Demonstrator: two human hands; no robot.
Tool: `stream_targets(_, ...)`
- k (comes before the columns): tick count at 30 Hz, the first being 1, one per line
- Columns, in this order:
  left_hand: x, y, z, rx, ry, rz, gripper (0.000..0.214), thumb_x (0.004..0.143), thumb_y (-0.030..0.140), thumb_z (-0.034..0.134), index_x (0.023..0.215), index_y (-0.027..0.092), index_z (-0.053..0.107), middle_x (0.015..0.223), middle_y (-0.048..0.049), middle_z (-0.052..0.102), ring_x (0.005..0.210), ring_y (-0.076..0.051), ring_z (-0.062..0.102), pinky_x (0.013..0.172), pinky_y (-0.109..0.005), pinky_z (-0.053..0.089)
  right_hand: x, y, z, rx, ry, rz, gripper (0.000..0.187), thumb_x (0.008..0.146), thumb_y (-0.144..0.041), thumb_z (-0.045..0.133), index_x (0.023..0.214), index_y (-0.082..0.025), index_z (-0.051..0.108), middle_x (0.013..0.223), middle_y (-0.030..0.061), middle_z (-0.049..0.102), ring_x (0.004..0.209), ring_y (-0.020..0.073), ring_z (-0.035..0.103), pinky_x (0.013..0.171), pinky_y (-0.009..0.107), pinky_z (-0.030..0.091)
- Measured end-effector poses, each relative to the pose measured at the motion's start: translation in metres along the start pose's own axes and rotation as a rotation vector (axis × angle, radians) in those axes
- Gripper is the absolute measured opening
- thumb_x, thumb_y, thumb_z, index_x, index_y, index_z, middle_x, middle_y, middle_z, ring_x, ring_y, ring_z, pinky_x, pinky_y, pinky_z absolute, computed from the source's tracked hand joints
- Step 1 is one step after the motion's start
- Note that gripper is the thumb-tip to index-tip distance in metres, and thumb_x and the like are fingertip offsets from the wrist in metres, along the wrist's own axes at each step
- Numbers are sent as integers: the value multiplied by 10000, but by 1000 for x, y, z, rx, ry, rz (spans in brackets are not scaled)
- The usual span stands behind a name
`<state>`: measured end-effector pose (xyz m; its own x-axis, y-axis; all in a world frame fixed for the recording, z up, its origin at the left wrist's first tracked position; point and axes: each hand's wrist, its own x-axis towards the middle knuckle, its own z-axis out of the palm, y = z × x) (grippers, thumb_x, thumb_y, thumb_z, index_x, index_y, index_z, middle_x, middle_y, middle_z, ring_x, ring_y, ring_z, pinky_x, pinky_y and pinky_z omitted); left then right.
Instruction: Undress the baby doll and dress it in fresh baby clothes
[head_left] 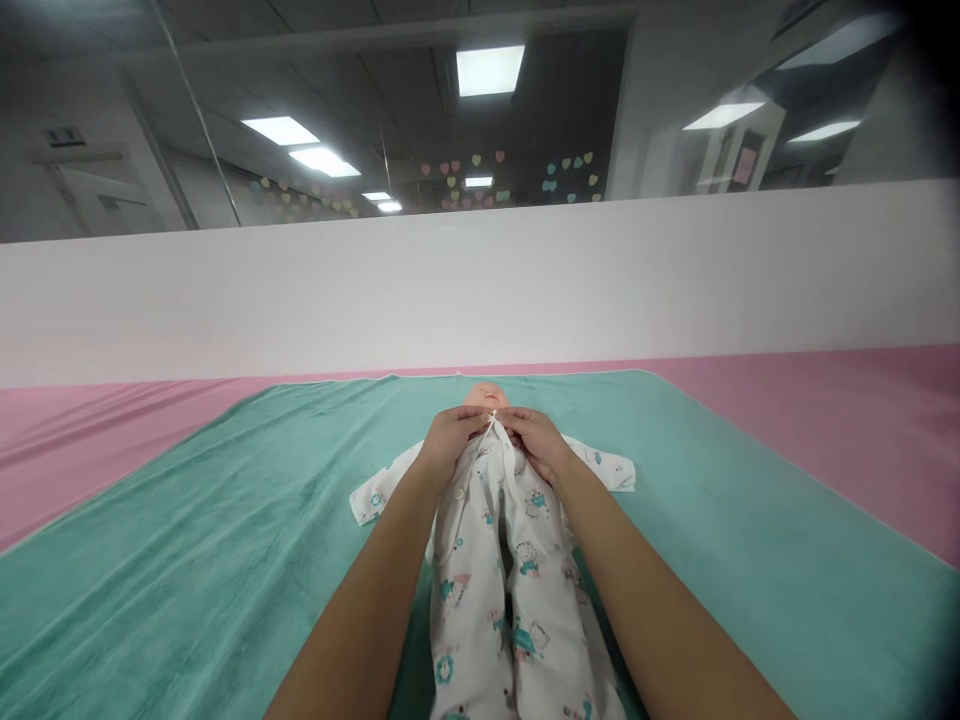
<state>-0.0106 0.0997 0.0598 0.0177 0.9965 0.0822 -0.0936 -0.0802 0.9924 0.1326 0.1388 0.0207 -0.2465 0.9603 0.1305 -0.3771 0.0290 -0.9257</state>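
Note:
A baby doll [489,394] lies face up with its head away from me. White printed clothes [529,560] cover it, with long sleeves spread to both sides and two legs reaching toward me. A thin white tie string [493,424] shows at the upper middle of the clothes, below the doll's head. My left hand [451,436] pinches at the left side of this string, fingers closed. From the other side my right hand [537,440] pinches it too, its fingertips near those of the left. The doll's neck and chest are largely hidden by my hands.
Under the doll lies a green-blue cloth [225,560], spread over a pink sheet [862,420]. A white low wall [480,290] runs behind, with glass [555,110] above it that bears heart stickers and light reflections.

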Motion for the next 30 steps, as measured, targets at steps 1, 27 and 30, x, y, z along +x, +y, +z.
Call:
stream_targets(1,0,0,0,-6,8,-2,209,607,249,720,779,131,700,724,-62,684,680,-156,600,701,-292,462,-1,-1,0,-1,-7,6,322,563,-389,770,716,-127,664,532,-41,476,484,48,360,469,211,282)
stream_targets(27,5,-5,-2,-54,48,31,186,598,243,692,730,127,631,636,-22,611,605,-113,536,628,-253,413,-6,-8,3,-48,0,63,329,577,-350,780,797,-122,689,516,-43,486,464,39,365,434,184,295)
stream_targets(30,5,-5,-1,-36,52,38,157,599,222,677,715,127,628,635,-23,611,611,-117,539,641,-259,412,-6,-8,2,-57,-2,59,337,590,-356,776,820,-123,697,520,-45,482,463,35,364,433,178,298)
